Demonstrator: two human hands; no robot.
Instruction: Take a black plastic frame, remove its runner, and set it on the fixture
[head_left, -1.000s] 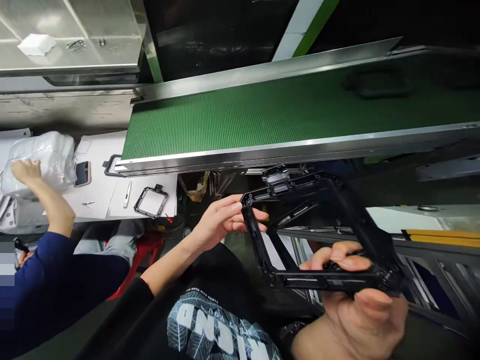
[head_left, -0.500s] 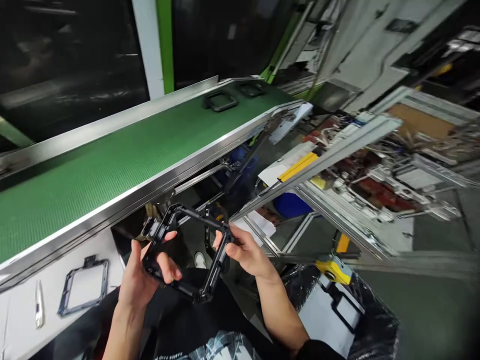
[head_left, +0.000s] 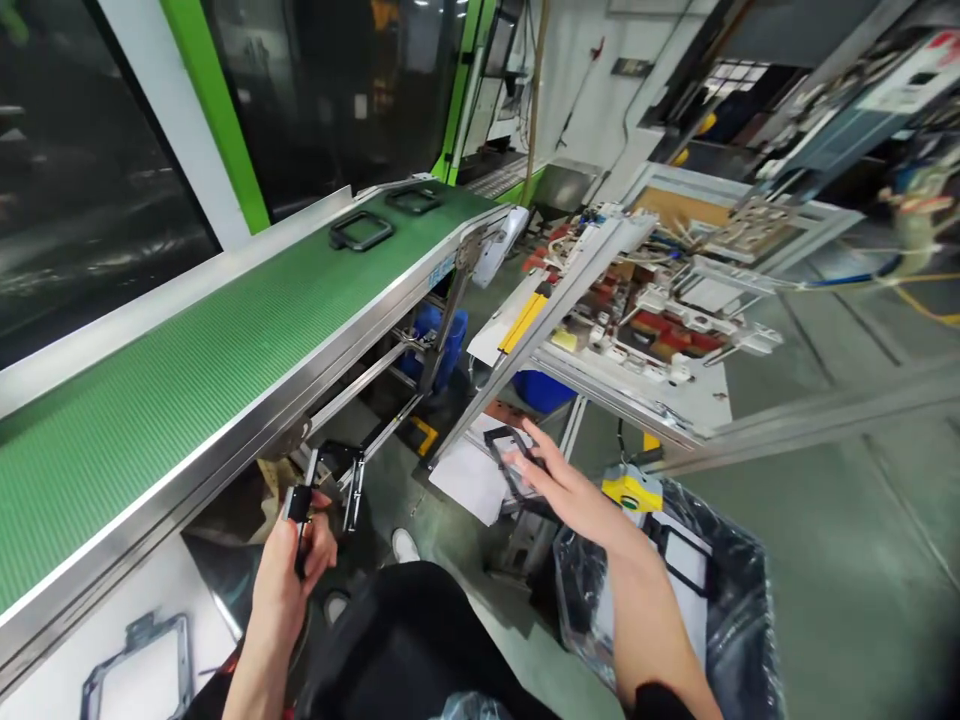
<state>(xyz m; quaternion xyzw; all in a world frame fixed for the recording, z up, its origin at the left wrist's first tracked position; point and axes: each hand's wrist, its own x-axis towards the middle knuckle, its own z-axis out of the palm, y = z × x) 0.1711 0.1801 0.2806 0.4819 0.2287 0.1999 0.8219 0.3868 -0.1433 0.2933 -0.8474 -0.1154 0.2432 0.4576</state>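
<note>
Gripped in the left hand (head_left: 289, 560), at about seven o'clock in the view, is a black plastic frame (head_left: 324, 490); the fingers are closed round its lower bar, and the rest of the part stands up past the knuckles toward twelve o'clock, just below the edge of the green conveyor belt (head_left: 187, 380). Right hand (head_left: 570, 490), at about five o'clock, is stretched flat with fingers open and holds nothing; its fingertips (head_left: 525, 450) lie over a second dark frame (head_left: 506, 455), though contact cannot be confirmed from this angle. Directly below the right forearm sits a bin lined with a black plastic bag (head_left: 742, 620). Two further black frames (head_left: 361, 231) ride the belt toward eleven o'clock. A grey frame (head_left: 139, 670) lies on the white table at eight o'clock.
</note>
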